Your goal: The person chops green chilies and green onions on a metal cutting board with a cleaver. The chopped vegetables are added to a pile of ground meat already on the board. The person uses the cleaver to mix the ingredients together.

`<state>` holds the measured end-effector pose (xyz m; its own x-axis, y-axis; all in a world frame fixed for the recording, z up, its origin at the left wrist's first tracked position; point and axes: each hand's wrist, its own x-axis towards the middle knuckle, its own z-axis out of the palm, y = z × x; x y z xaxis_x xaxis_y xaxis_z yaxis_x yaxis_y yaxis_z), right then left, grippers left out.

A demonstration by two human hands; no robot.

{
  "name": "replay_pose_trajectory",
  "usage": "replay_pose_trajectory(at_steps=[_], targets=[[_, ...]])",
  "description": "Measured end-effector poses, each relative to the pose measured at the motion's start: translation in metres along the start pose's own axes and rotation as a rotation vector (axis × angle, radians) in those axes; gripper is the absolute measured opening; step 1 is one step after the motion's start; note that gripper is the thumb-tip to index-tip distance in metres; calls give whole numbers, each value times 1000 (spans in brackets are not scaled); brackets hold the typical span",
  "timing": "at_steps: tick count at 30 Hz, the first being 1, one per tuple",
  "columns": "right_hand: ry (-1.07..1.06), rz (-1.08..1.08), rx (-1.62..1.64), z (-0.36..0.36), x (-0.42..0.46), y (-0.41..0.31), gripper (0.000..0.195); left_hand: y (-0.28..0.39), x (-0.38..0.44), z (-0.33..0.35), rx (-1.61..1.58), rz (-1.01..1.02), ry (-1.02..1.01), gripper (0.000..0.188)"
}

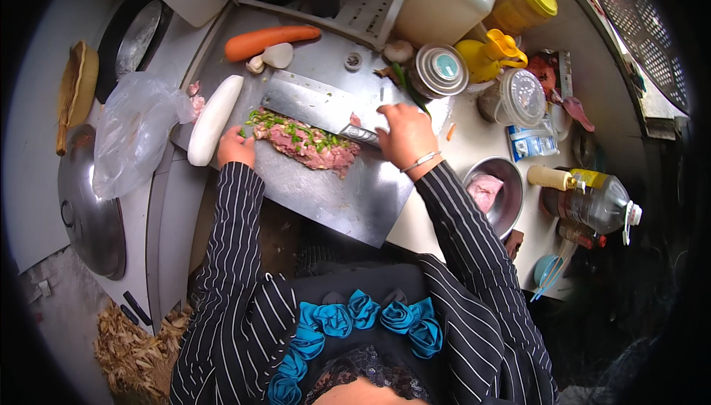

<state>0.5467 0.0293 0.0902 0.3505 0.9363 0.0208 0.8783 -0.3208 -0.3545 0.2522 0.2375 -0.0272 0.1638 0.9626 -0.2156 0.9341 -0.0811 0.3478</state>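
Minced meat with chopped green onion [311,144] lies in a long pile on a metal cutting board [328,205]. My left hand [237,148] is at the pile's left end, with a small green piece at its fingertips. A cleaver [308,102] rests flat along the pile's far edge, its handle toward my right hand [408,135]. That hand is at the handle's end, fingers apart; whether it touches the handle is unclear. A peeled white radish [215,120] stands left of my left hand. Farther back lie a carrot [272,41], a white vegetable piece [279,55] and a garlic clove [255,64].
Right of the board are a metal bowl [514,205] with raw meat [485,191], a lidded tin [442,70], a plastic jar [522,98] and an oil bottle [591,205]. A plastic bag [133,133] and a metal lid [91,210] are at left. A rack [361,13] stands behind.
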Motion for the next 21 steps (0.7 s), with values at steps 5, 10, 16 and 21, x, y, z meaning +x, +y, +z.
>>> replay_pose_trajectory(at_steps=[5, 10, 16, 21], targets=[[-158, -5, -137, 46, -6, -15, 30, 9, -1, -1, -15, -7, 5, 22], [-212, 27, -85, 57, 2, -21, 37, 8, 0, 0, -128, 51, 65, 17], [-304, 186, 282, 32, 2, -17, 37, 59, -13, -19, -464, 342, -113, 30], [-161, 130, 520, 11, -21, -29, 30, 55, -31, -27, -448, 412, -33, 30]])
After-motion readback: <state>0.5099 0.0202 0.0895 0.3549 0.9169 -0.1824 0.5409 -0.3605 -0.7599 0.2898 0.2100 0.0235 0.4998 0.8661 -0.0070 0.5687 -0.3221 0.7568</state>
